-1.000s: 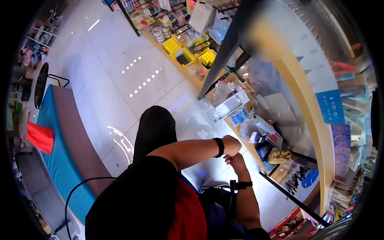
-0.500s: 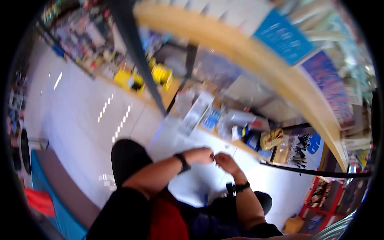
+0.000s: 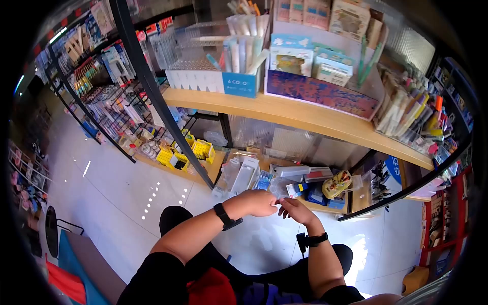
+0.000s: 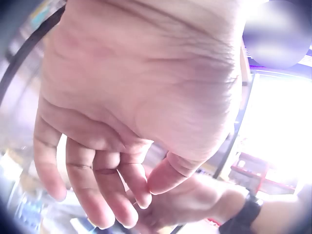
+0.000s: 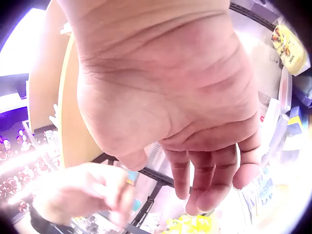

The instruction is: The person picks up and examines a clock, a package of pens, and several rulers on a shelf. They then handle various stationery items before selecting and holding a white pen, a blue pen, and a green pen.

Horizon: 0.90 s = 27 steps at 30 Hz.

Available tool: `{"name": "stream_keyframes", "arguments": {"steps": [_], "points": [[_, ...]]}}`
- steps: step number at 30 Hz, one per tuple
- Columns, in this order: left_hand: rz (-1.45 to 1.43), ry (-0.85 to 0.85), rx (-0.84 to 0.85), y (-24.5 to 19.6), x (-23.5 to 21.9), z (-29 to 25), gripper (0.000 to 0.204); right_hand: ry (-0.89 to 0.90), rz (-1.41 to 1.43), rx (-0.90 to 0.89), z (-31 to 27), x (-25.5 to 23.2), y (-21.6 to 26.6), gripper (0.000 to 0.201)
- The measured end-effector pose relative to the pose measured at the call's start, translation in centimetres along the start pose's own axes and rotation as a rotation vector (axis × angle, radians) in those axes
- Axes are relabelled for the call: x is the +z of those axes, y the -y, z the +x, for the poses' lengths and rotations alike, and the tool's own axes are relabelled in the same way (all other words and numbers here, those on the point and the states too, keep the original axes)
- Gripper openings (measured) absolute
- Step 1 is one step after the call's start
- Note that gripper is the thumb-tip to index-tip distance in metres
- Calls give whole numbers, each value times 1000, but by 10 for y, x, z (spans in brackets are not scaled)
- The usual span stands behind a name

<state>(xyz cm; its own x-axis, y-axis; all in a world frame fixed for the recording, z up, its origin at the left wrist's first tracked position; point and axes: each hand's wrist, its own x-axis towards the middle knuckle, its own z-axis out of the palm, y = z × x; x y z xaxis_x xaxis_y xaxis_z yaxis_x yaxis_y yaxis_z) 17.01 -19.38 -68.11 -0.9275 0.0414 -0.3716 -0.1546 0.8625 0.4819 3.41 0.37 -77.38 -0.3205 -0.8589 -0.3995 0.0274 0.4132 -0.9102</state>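
Observation:
My left hand (image 3: 254, 202) and right hand (image 3: 299, 211) meet fingertip to fingertip in front of the low shelf, above the floor. In the left wrist view the left palm faces the camera, its fingers (image 4: 80, 180) hanging loosely bent and its thumb close beside the index finger. The right wrist view shows the right palm (image 5: 170, 97) with loosely bent fingers as well. Nothing shows in either hand. Beyond them on the low shelf lie a white box (image 3: 245, 174), a blue-and-white packet (image 3: 297, 189) and a yellow printed container (image 3: 336, 184).
A wooden shelf (image 3: 305, 117) above carries a pen display box (image 3: 241, 85) and a stationery display (image 3: 320, 94). A black post (image 3: 152, 86) stands at its left. Yellow trays (image 3: 203, 151) sit lower down. Behind on the left is a teal-sided bench (image 3: 73, 256) with a red cloth.
The head view has swung up and toward the shelves, bringing the upper displays into sight. The hands, overlapping in view a second ago, now show side by side with fingertips together.

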Motion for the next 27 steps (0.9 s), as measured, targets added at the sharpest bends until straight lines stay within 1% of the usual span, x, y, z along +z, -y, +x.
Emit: {"name": "stream_keyframes", "arguments": {"steps": [1,2,3,4,5,6,8,10,11,13,14,16,17,18,19,20,21,22,23,24,25,26,27], "points": [[14,-66,69,-35,-26,-19,26,-2,9,-21,0,-7,-7,45],[23,-129,139,-71,-50,-40,23,-11,23,-145,6,-14,-19,42],[26,-223,257,-109,-73,-61,23,-20,38,-265,5,-15,-28,39],[21,-314,378,-145,-90,-81,24,55,-19,-529,-1,-20,-21,35],[51,-377,530,-173,-99,-94,22,98,-26,-624,-3,-26,-19,35],[89,-444,687,-197,-111,-105,21,130,-23,-656,-4,-28,-18,35],[184,-531,855,-237,-130,-136,9,178,-13,-669,-8,-28,-21,34],[281,-572,930,-255,-143,-158,12,216,-20,-669,-13,-26,-23,34],[276,-588,933,-255,-139,-157,12,227,-17,-659,-14,-25,-23,34],[169,-1079,1189,-255,-129,-159,16,250,-12,-654,-20,-19,-24,33],[159,-1092,1195,-248,-133,-160,16,259,-13,-653,-22,-16,-23,33],[221,-1348,1454,-234,-146,-164,22,267,-16,-661,-26,-9,-19,33],[193,-1361,1459,-219,-152,-163,22,223,-1,-557,-28,-5,-17,33],[247,-1474,1494,-200,-158,-163,21,161,22,-392,-31,0,-9,31],[294,-1593,1524,-180,-162,-166,20,92,43,-223,-47,12,29,30],[298,-1434,1452,-151,-168,-194,19,32,-22,-280,-75,15,72,27],[318,-1280,1389,-127,-169,-220,20,-10,21,-289,-74,14,69,25],[-187,-1403,1023,-127,-125,-235,22,-52,-33,-323,-82,13,96,24],[-294,-1181,1001,-97,-136,-252,31,-96,-77,-353,-103,21,132,23],[-526,-1065,1147,-65,-140,-236,29,-152,-110,-377,-114,27,168,18],[-711,-1198,1025,-33,-113,-220,36,-205,-246,-468,-121,30,205,14],[-929,-1512,1255,-28,-115,-175,68,-241,-442,-563,-126,35,251,11],[-1060,-1458,1189,-16,-134,-162,76,-236,-569,-634,-128,37,289,10]]}}
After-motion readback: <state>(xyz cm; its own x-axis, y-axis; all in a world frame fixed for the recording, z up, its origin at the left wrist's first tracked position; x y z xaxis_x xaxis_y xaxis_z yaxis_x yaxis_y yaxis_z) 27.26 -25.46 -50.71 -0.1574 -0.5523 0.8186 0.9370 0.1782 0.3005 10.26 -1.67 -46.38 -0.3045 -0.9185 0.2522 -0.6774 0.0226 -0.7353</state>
